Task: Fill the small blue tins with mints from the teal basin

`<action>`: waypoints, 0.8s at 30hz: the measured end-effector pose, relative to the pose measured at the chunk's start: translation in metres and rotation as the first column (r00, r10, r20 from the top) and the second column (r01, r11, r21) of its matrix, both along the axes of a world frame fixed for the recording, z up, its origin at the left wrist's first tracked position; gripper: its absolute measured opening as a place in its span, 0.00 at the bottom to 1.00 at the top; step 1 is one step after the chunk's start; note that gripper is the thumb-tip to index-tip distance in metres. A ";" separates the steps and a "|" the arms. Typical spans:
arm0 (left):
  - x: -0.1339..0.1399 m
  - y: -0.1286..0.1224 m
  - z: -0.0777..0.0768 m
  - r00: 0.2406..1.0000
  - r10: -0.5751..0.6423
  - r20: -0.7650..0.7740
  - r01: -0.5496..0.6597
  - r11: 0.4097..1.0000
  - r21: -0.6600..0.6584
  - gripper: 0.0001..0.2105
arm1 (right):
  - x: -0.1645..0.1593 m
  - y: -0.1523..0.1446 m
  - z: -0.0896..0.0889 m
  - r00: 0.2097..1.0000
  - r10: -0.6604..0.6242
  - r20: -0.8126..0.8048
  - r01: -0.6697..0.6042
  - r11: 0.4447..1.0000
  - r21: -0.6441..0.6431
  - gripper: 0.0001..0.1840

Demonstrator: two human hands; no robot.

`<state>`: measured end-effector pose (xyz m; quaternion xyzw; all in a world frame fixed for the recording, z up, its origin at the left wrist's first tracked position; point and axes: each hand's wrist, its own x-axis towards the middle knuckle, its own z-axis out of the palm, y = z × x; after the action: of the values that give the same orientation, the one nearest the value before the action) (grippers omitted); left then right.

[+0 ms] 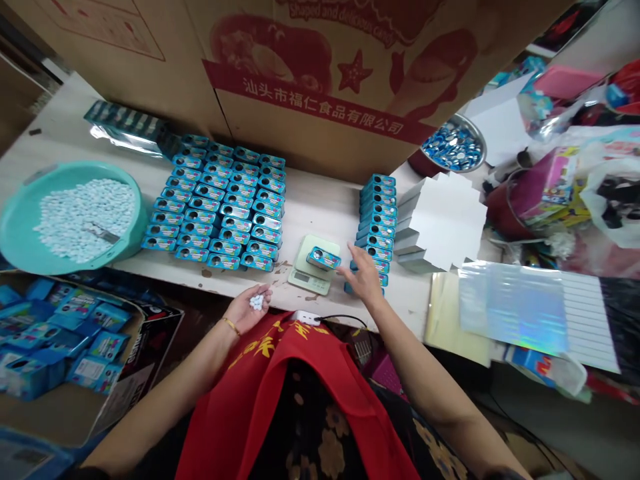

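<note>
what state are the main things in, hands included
left hand: cupped open, holding pale pellets
right hand: open, beside blue rectangular box
pale green plastic scale: bearing that box
round turquoise plastic basin: part filled with pellets
round steel bowl: filled with blue pieces
brown cardboard carton, lower left: open

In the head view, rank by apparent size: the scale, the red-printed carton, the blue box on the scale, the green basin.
1. Carton, though cut off by the frame
2. Basin
3. Scale
4. Blue box
</note>
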<state>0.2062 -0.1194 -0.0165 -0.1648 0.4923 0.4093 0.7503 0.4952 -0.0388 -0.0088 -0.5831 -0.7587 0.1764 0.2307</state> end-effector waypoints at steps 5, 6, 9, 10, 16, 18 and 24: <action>-0.013 -0.013 0.002 0.997 0.060 -0.045 -0.061 0.998 -0.033 0.11 | 0.029 0.000 0.006 0.974 -0.191 -0.124 0.188 0.981 -0.043 0.17; -0.013 -0.014 0.003 0.998 0.055 -0.040 -0.056 0.998 -0.024 0.13 | 0.032 0.000 0.007 0.966 -0.213 -0.149 0.208 0.977 -0.049 0.16; -0.009 -0.014 0.006 0.999 0.031 -0.014 -0.031 0.999 0.020 0.16 | 0.032 0.001 0.010 0.951 -0.257 -0.174 0.256 0.966 -0.027 0.17; -0.007 -0.013 0.007 1.000 0.022 -0.007 -0.022 0.999 0.037 0.17 | 0.031 0.002 0.011 0.956 -0.243 -0.162 0.244 0.970 -0.016 0.18; -0.005 -0.010 0.011 1.000 -0.011 -0.002 0.011 0.998 0.068 0.18 | 0.009 0.010 0.011 1.000 -0.002 -0.008 0.002 1.000 -0.015 0.30; -0.007 -0.010 0.011 1.000 -0.007 -0.003 0.007 0.998 0.056 0.18 | 0.000 0.011 0.007 0.998 0.052 0.036 -0.050 0.997 -0.056 0.33; -0.018 -0.014 0.006 0.999 0.036 -0.008 -0.036 0.999 0.012 0.20 | -0.026 0.006 0.000 0.979 0.157 0.131 -0.135 0.978 -0.160 0.30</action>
<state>0.1881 -0.1332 -0.0101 -0.1675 0.4898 0.4261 0.7419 0.4695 -0.0330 -0.0088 -0.5527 -0.7986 0.2074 0.1174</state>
